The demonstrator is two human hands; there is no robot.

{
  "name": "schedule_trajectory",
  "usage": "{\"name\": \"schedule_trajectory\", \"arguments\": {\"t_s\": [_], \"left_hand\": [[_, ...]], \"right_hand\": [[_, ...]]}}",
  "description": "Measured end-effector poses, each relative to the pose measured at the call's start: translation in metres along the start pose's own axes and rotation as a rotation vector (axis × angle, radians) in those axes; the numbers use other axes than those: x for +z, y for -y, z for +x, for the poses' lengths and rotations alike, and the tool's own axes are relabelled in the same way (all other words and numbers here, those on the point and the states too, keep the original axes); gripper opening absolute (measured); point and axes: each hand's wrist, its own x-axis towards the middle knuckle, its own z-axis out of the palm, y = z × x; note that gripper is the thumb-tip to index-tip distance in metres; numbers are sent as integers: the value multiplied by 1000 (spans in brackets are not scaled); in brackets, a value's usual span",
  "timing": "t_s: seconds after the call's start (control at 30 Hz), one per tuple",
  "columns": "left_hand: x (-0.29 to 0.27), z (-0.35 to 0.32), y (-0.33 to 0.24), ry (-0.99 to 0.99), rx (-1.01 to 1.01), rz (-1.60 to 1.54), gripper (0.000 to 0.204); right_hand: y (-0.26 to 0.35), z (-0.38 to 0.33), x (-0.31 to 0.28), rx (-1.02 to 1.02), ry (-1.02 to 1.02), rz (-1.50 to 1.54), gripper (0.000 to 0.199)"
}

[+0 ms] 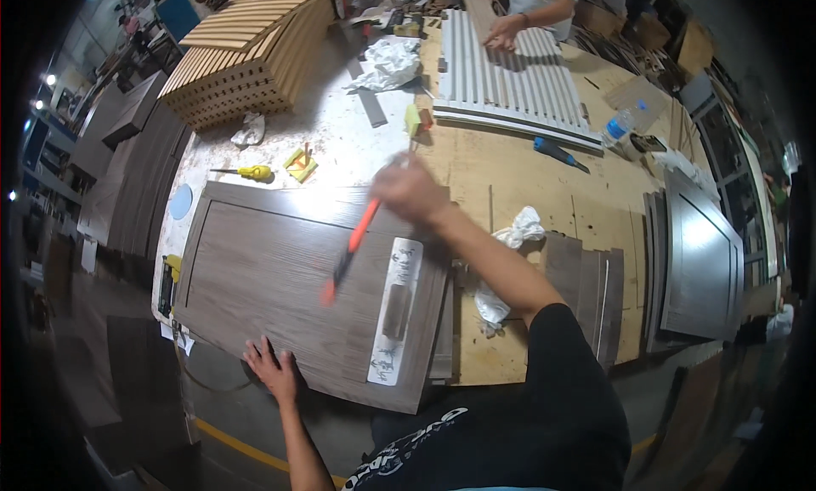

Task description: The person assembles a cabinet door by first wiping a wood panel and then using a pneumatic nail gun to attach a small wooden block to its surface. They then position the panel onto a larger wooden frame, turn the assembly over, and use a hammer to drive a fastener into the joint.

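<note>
A grey-brown wood-grain cabinet door (280, 261) with a recessed panel lies flat on the bench in front of me. My left hand (274, 370) rests at its near edge, fingers spread. Over the far right part of the door, my right hand (410, 190) is closed and blurred by motion. From it a long, thin orange-and-black tool (343, 263) slants down to the left; its exact kind is smeared. A white printed strip (384, 363) lies on the door's right side, with a small grey-brown wood piece (395, 311) on top.
A yellow screwdriver (255, 172) and a stack of slatted panels (255, 74) are beyond the door. Crumpled white wrapping (520, 227) and grey-brown boards (586, 278) lie to the right. Across the bench, another person's hand (505, 32) is over a white ribbed panel (476, 74).
</note>
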Motion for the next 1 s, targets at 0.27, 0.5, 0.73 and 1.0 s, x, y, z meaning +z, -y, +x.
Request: {"name": "schedule_trajectory", "arguments": {"t_s": [0.27,0.5,0.73,1.0], "left_hand": [[-101,-39,-137,653,-31,-991,54],[-72,-122,-186,383,-426,-1426,39],[-60,-200,-136,4,-414,-1605,20],[-27,-264,-143,-216,-557,-1729,34]], "right_hand": [[143,-2,-48,-432,224,327,11],[187,-20,-61,-396,66,657,27],[183,-91,-49,66,237,439,55],[242,-119,8,-117,465,524,42]]}}
